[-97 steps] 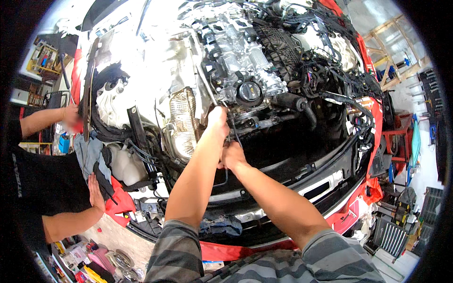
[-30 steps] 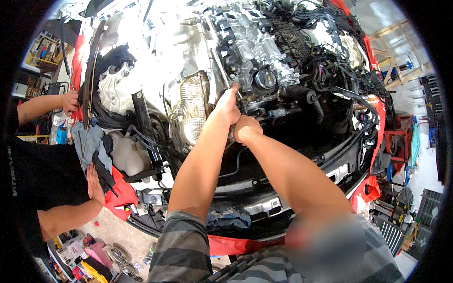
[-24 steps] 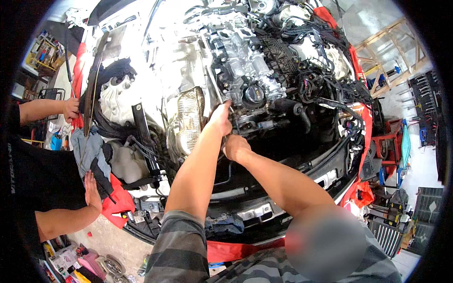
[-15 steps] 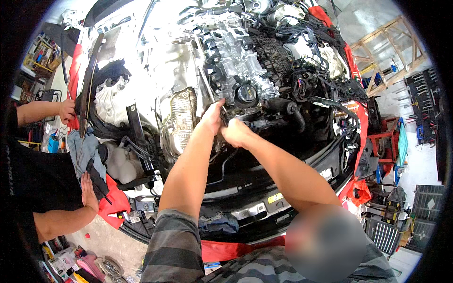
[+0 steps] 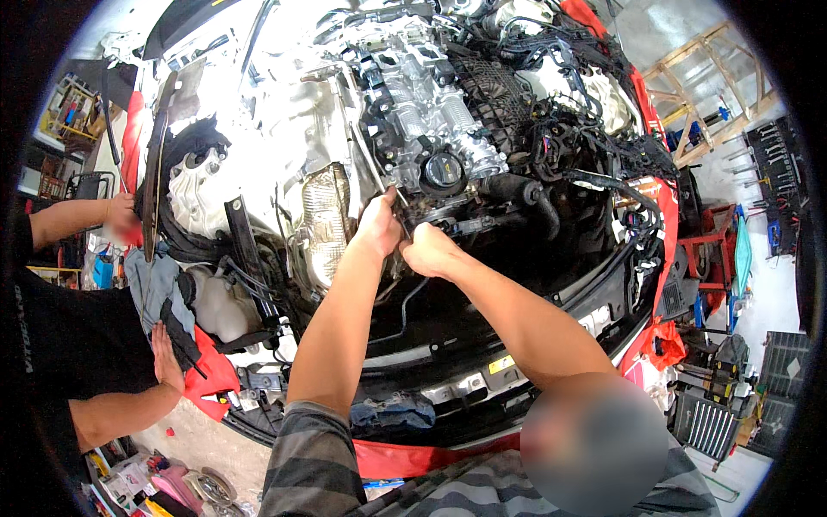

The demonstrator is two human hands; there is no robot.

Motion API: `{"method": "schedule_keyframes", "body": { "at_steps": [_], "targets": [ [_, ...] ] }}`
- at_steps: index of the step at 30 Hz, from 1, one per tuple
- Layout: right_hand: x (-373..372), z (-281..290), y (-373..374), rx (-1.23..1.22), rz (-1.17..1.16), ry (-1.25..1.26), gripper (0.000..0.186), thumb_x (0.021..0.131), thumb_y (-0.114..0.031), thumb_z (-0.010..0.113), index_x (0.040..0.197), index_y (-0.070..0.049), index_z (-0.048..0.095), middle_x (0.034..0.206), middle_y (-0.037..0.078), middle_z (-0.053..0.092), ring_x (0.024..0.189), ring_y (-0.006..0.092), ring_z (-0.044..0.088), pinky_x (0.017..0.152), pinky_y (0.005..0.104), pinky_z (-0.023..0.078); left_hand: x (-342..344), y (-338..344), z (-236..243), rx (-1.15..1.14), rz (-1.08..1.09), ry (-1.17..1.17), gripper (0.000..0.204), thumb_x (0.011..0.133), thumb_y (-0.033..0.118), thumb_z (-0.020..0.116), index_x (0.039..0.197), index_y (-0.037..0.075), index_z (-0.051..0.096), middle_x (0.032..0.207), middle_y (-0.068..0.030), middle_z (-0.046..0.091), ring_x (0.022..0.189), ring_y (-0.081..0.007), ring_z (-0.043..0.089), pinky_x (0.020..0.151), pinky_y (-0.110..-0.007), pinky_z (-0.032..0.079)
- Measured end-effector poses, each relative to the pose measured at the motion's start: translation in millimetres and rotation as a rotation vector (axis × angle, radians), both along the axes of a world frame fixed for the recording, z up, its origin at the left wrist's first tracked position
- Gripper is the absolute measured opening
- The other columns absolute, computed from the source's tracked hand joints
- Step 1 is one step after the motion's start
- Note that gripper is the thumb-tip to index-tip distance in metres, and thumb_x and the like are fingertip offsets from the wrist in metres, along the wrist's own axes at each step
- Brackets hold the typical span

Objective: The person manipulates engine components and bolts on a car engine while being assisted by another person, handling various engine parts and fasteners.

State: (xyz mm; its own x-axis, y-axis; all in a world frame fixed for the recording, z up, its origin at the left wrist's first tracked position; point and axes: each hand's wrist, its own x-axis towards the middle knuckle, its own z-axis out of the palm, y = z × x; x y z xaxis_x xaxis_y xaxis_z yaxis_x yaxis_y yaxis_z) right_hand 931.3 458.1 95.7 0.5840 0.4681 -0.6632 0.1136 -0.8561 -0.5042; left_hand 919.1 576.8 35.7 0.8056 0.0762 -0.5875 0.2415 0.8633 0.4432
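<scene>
Both my arms reach over the front of an opened car engine bay. My left hand [image 5: 379,226] is closed at the front of the engine [image 5: 422,112], left of a round black oil filler cap [image 5: 444,170]. Just right of it and slightly nearer, my right hand [image 5: 428,251] is closed too, its fingers curled. Something thin and dark shows between the two hands; its kind is too small to tell. A thick black hose [image 5: 540,211] lies to the right of my hands, and a ribbed metal heat shield [image 5: 326,215] to the left.
A co-worker in black stands at the left, one hand [image 5: 166,360] resting by a grey cloth [image 5: 159,284] on the car's edge. Red covers [image 5: 435,459] line the bay. Bundled wiring [image 5: 564,138] crowds the right side. A red cart [image 5: 711,250] stands beyond at the right.
The view has shifted a little. My hands have dropped slightly nearer to me, with a bit more space between them, and both stay closed.
</scene>
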Motion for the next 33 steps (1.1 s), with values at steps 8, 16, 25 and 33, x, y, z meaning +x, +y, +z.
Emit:
{"method": "schedule_keyframes", "body": {
  "at_steps": [8, 16, 25, 33],
  "targets": [
    [9, 7, 2, 0.153, 0.003, -0.110, 0.039, 0.081, -0.022, 0.053, 0.089, 0.015, 0.060, 0.086, 0.036, 0.061, 0.090, 0.0440, 0.064, 0.078, 0.0455, 0.050, -7, -4, 19, 0.019, -0.082, 0.133, 0.039, 0.099, 0.038, 0.037, 0.124, 0.010, 0.051, 0.115, -0.0107, 0.061, 0.105, -0.0280, 0.056, 0.095, -0.044, 0.041],
    [1, 17, 16, 0.050, -0.170, 0.088, 0.044, 0.083, -0.028, 0.052, 0.099, 0.012, 0.063, 0.102, 0.033, 0.062, 0.099, 0.0417, 0.063, 0.089, 0.0442, 0.049, -1, 9, 7, 0.078, -0.146, 0.127, 0.051, 0.094, 0.053, 0.044, 0.114, 0.007, 0.057, 0.107, -0.0115, 0.064, 0.096, -0.0303, 0.060, 0.083, -0.047, 0.047],
    [-6, 5, 7, 0.000, -0.037, -0.049, 0.049, 0.088, -0.036, 0.052, 0.095, 0.011, 0.064, 0.096, 0.032, 0.064, 0.096, 0.0409, 0.064, 0.087, 0.0458, 0.049, 5, 3, 13, 0.135, -0.182, 0.019, 0.056, 0.094, 0.052, 0.046, 0.124, 0.006, 0.052, 0.119, -0.0136, 0.060, 0.107, -0.0298, 0.055, 0.095, -0.046, 0.040],
    [-11, 46, 44, -0.261, 0.068, 0.133, 0.027, 0.086, -0.016, 0.043, 0.082, 0.005, 0.059, 0.067, 0.016, 0.063, 0.052, 0.0222, 0.061, 0.040, 0.0365, 0.043, 3, 9, 13, 0.228, -0.303, 0.197, 0.091, 0.088, 0.059, 0.053, 0.146, 0.000, 0.016, 0.135, -0.0359, 0.037, 0.105, -0.0404, 0.057, 0.089, -0.052, 0.044]
  ]
}}
